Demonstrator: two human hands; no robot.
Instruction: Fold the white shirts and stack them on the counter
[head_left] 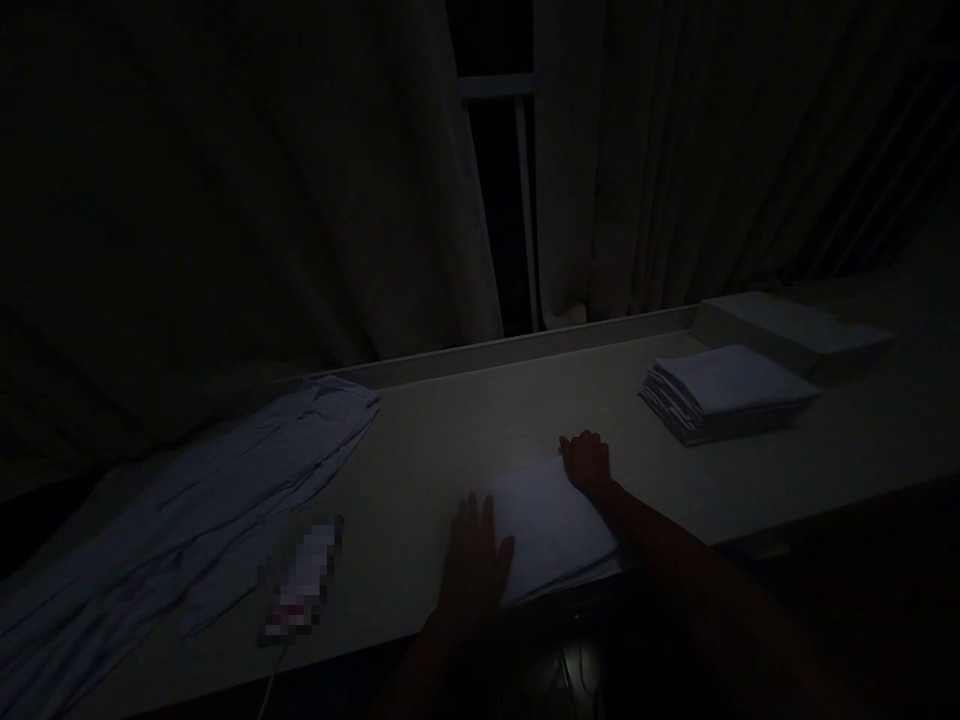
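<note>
The scene is very dark. A folded white cloth (551,525) lies at the near edge of a pale table (450,440). My left hand (472,560) rests flat with its fingers spread, on the cloth's left edge. My right hand (586,463) lies on the cloth's far right corner, fingers curled over the edge. Neither hand lifts the cloth.
A stack of folded white cloths (724,392) sits at the right, with a flat white box (795,330) behind it. A long unfolded pale cloth (195,500) lies spread at the left. A small blurred object (304,580) with a cable lies near the front edge. Curtains (262,200) hang behind.
</note>
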